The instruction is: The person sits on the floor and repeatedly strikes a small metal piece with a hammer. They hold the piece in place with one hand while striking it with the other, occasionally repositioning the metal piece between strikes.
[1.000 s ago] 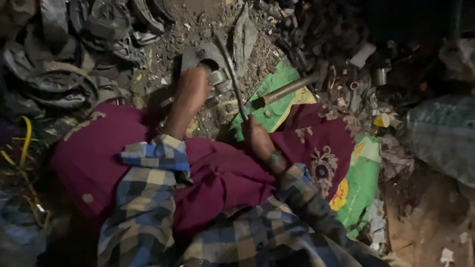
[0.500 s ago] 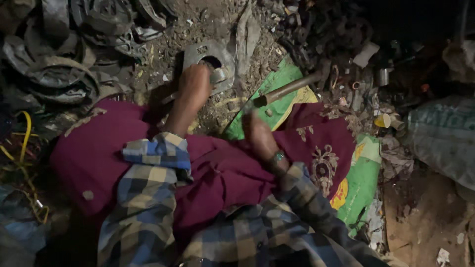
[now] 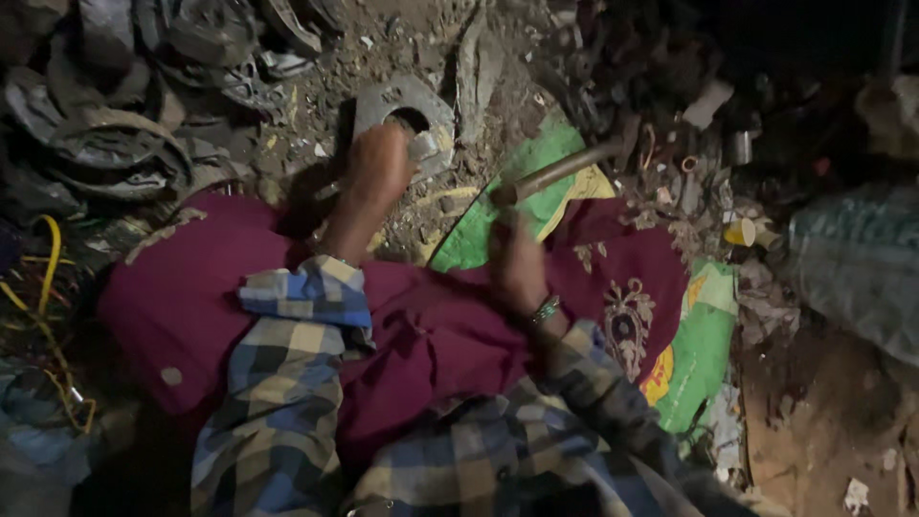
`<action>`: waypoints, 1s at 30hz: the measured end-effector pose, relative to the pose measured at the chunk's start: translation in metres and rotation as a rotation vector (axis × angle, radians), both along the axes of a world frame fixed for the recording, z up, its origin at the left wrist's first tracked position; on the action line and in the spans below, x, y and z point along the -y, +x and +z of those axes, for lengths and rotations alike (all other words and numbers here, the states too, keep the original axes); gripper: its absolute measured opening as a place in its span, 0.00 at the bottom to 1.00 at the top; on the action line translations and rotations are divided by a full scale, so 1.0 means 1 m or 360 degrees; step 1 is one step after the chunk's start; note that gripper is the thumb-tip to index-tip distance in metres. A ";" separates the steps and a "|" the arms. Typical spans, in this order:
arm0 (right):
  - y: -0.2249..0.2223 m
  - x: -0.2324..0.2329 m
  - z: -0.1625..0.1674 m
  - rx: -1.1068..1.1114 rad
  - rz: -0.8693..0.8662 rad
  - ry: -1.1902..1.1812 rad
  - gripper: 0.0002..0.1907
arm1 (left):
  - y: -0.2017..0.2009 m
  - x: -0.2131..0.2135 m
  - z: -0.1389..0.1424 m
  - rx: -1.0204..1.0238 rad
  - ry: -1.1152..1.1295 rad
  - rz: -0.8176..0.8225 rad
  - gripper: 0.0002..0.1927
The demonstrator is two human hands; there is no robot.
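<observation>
Left hand [image 3: 378, 165]: rested on a flat grey metal plate [image 3: 407, 107] with a round hole, lying on the dirt ground [image 3: 421, 43]; whether the fingers gripped it could not be told. Right hand [image 3: 514, 251]: closed around the handle of a hammer [image 3: 560, 172], raised over a green cloth [image 3: 498, 215]. Maroon embroidered fabric [image 3: 431, 335] covered the lap. Scrap metal pieces [image 3: 124, 144] were heaped at the ground's left edge.
</observation>
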State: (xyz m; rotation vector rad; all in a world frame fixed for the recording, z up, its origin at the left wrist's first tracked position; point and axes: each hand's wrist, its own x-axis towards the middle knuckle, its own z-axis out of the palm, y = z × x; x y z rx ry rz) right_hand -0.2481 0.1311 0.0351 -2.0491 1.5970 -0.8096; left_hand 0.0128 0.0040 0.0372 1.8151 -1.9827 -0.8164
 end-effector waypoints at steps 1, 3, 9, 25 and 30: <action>0.000 0.000 -0.001 -0.0138 0.0118 0.0078 0.10 | 0.001 0.000 -0.001 -0.0022 -0.0003 0.0004 0.12; 0.000 0.001 -0.002 -0.0403 0.0323 0.0261 0.12 | 0.002 0.000 -0.002 -0.0058 0.0020 -0.0023 0.15; 0.005 0.003 0.000 0.0071 -0.0366 0.0299 0.21 | 0.001 0.000 0.001 0.0016 -0.0001 -0.0056 0.14; -0.001 0.002 -0.001 -0.0015 -0.0405 0.0292 0.18 | 0.001 0.001 -0.005 0.0029 0.0083 0.0045 0.15; 0.004 0.002 0.012 0.0264 -0.0326 -0.0065 0.18 | 0.003 -0.003 -0.006 -0.0093 0.0022 0.0006 0.16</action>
